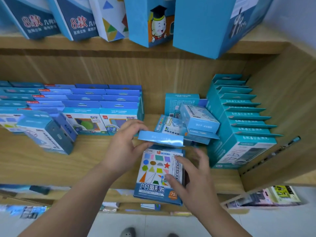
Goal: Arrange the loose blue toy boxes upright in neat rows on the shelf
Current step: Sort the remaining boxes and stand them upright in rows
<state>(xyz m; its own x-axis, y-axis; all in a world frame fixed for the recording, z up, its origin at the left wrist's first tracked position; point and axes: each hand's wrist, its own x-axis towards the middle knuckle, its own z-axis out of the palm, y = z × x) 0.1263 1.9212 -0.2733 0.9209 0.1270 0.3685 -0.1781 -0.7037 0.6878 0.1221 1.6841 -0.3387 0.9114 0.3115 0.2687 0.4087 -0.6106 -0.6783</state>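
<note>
Geometric-shapes box [157, 175] tilted at shelf [51, 166] front edge: left hand [123, 147] pinches top flap, right hand [191, 177] fingers spread on face, likely steadying for upright placement.

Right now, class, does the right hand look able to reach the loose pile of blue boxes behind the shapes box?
Probably yes. The right hand rests on the shapes box, and the loose pile lies just behind, uncovered. The left hand, pinching that box's flap, is off to the side.

right hand [193, 177] blurred, top boxes [148, 21] cropped
</note>
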